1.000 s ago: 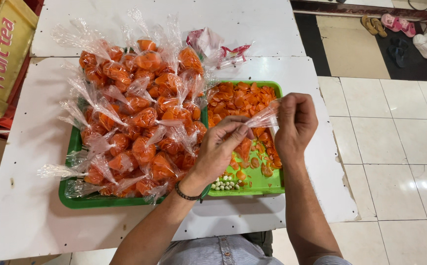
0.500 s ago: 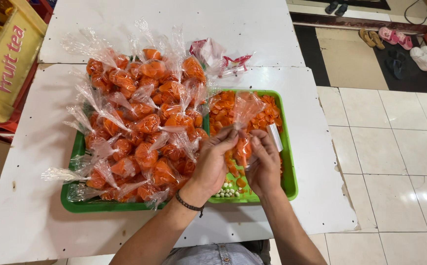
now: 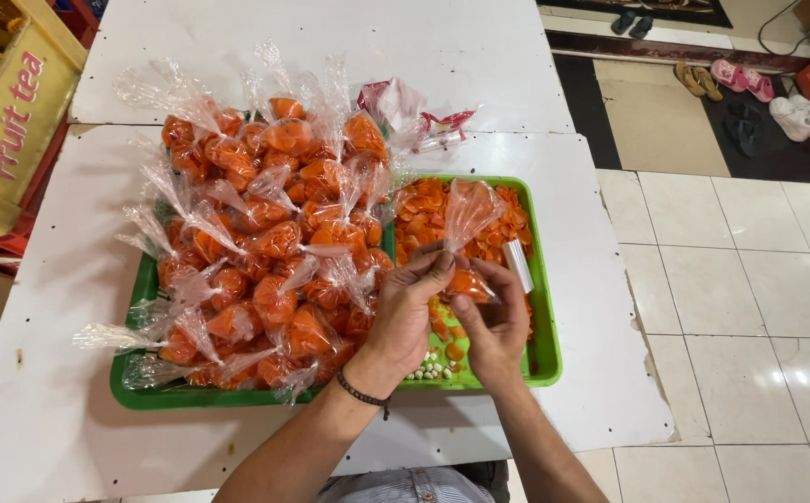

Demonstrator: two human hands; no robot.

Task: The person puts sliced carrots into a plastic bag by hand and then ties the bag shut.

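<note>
- White table (image 3: 60, 373): carrying everything; I'm sitting at its near edge, so both trays are within arm's reach.
- Green tray (image 3: 135, 396), L side: holding the heap of filled bags (image 3: 265, 242), piled w/ twisted tops pointing up and outward, apparently so they are staying shut.
- Second green tray (image 3: 546, 354), R side: holding loose orange chips (image 3: 423, 210), spread flat for easy picking; small pale pellets (image 3: 431, 371) are lying at its near edge.
- Small clear bag (image 3: 468, 233): I'm holding it over the R tray, approx. between both hands, chips sitting at the bottom, empty top standing upright; any spill is landing back in the tray.
- Left hand (image 3: 409, 312): fingers closed, pinching the bag neck.
- Right hand (image 3: 493, 321): fingers closed round the filled lower part, supporting it from below.
- Clear strip (image 3: 518, 265): lying on the R tray just beside my R hand.
</note>
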